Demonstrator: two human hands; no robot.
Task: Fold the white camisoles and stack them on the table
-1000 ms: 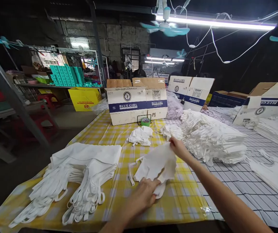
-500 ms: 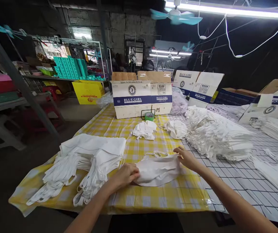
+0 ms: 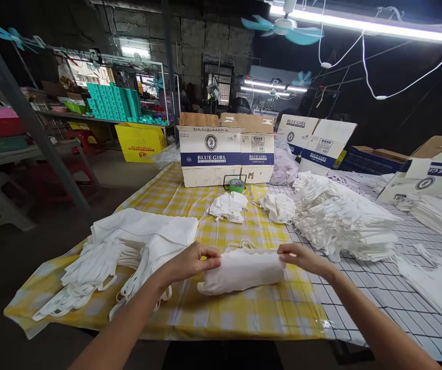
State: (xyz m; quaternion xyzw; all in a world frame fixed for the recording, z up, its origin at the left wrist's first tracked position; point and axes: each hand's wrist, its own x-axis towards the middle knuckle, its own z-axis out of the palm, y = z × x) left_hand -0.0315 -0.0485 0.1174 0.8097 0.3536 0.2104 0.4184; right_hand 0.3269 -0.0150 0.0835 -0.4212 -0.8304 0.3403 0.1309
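Note:
A white fabric piece [image 3: 246, 270] with thin straps is stretched between my two hands above the yellow checked tablecloth [image 3: 240, 318]. My left hand [image 3: 201, 261] pinches its upper left corner between thumb and fingers. At the upper right corner, my right hand [image 3: 298, 256] has a similar pinch. The straps [image 3: 242, 244] show behind its top edge. Left of it lies a stack of white fabric pieces [image 3: 144, 226], their looped straps hanging toward the front. My left forearm covers part of those straps.
Two small white bundles [image 3: 227, 206] [image 3: 278, 207] lie beyond my hands. A big white pile [image 3: 346, 216] stands on the right grid-patterned cloth [image 3: 360, 293]. At the back are a BLUE GIRL carton [image 3: 226, 156] and a green tape roll [image 3: 237, 186].
Both hands have lifted the top edge of the fabric piece, so it now hangs more upright. My left hand rose, and my right fingers closed on the right corner.

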